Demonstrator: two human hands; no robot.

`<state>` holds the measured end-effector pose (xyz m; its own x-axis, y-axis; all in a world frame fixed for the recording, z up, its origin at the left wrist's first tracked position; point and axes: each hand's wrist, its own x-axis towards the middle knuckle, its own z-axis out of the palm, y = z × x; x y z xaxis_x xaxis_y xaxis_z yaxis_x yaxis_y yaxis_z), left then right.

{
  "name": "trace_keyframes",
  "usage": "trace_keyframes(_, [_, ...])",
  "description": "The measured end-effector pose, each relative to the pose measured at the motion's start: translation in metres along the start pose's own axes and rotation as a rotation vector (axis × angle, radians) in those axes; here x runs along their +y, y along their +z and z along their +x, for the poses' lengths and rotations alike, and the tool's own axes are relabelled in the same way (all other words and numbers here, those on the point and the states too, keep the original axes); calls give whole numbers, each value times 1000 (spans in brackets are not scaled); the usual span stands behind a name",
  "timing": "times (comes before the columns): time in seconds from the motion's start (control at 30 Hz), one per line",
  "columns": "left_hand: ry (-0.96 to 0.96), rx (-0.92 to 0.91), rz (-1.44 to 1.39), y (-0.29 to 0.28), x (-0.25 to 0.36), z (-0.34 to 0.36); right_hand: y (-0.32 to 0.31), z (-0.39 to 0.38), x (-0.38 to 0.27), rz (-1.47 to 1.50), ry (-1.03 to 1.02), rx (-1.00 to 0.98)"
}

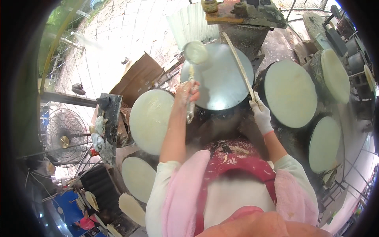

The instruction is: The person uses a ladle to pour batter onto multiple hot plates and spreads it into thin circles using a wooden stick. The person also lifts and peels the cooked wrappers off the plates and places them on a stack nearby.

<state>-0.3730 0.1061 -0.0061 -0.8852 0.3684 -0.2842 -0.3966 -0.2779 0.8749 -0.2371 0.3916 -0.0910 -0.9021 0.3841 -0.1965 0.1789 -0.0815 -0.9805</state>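
Observation:
My bare left hand (188, 93) grips the long, batter-smeared handle of a ladle (195, 52); its round bowl holds pale batter above the upper part of a bare, shiny round griddle (221, 89). My right hand (259, 112), in a white glove, is closed on a long flat wooden scraper (237, 57), which slants up and leftward along the right side of that griddle. Round griddles covered in pale batter layers stand on either side: one at the left (152, 118), one at the right (290, 93).
More coated griddles sit at the lower left (138, 177), lower right (324, 146) and far right (334, 77). A fan (67, 134) stands left beside a dirty board (110, 130). Cardboard (136, 79) lies behind the left griddle; a cluttered ledge (260, 17) is at the top. Wire fencing lines the upper left.

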Motion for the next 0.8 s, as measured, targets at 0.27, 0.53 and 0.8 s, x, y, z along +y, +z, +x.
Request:
trace_keyframes(0.27, [7,246,-31,92,-99,115,-27,55,34,-1228,-3,27])
trace_keyframes(0.53, [435,589,787,25,-72,75,13,57,-1,-643,248,-136])
trace_keyframes(0.8, [197,339,305,-39,-29,-2,46,56,8,-275,316,-153])
